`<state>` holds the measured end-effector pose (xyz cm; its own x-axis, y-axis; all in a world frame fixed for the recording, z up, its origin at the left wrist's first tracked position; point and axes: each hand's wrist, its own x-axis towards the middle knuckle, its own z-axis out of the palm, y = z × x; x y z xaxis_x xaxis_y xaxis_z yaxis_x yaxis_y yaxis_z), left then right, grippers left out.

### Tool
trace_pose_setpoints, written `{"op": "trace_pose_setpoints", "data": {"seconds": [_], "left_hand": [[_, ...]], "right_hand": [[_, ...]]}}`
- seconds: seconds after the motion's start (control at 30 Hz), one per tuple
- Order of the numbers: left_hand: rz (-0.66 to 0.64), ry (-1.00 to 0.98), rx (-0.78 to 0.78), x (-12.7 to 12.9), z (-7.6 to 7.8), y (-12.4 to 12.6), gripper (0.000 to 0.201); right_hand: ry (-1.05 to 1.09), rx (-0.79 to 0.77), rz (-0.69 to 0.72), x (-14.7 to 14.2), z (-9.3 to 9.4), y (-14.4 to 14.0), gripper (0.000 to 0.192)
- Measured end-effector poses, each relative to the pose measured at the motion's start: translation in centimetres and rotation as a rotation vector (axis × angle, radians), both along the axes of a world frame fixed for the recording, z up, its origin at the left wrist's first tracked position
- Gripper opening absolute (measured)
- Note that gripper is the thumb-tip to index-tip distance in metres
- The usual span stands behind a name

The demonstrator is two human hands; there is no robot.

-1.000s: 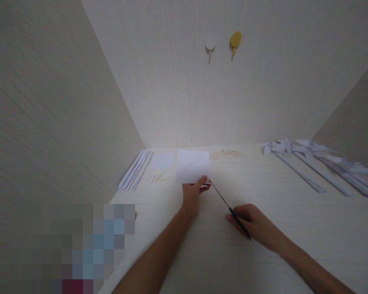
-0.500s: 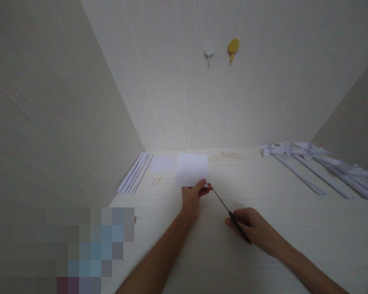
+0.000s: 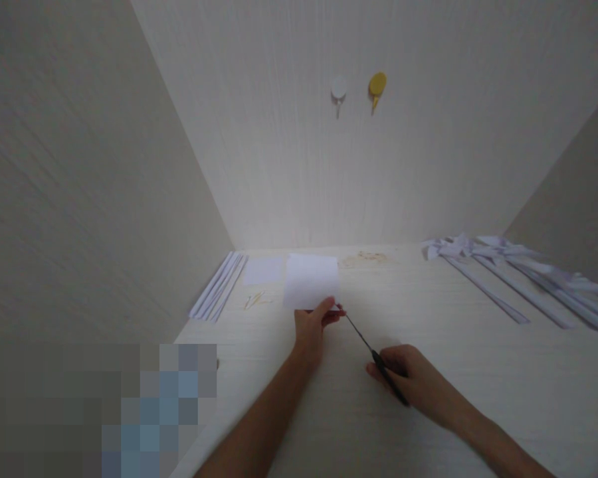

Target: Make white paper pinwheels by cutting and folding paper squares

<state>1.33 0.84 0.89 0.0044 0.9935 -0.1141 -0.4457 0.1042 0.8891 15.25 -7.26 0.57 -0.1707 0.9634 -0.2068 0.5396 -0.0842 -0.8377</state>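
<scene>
White sheet (image 3: 311, 281), just R of flat paper sq. (image 3: 262, 271), is pinched near one corner by left hand (image 3: 309, 332), is prob. light, floppy & crease-prone, best gripped at edge, while thin blk.-handled tool (image 3: 385, 370) is held by right hand (image 3: 409, 372), farther R of sq.

The white paper sheet (image 3: 311, 282) partly hides the left hand (image 3: 311, 327) beneath it. At its corner, the tip of the slim black-handled tool (image 3: 389, 379) is too small to tell. Both forearms (image 3: 265, 421) are cut off by the bottom edge; pixel blocks (image 3: 80, 418) mask the lower left.
</scene>
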Motion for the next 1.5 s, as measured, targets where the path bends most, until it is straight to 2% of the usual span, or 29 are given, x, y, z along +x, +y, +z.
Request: {"op": "trace_pose_setpoints", "data": {"seconds": [1.0,1.5], "left_hand": [[0.002,0.048,0.010,0.07,-0.20,0.06,0.016],[0.003,0.060,0.019,0.15,0.20,-0.19,0.015]], "right_hand": [[-0.084,0.019,0.000,0.06,0.03,0.02,0.039],[-0.089,0.009,0.010,0.24,0.38,-0.05,0.040]]}}
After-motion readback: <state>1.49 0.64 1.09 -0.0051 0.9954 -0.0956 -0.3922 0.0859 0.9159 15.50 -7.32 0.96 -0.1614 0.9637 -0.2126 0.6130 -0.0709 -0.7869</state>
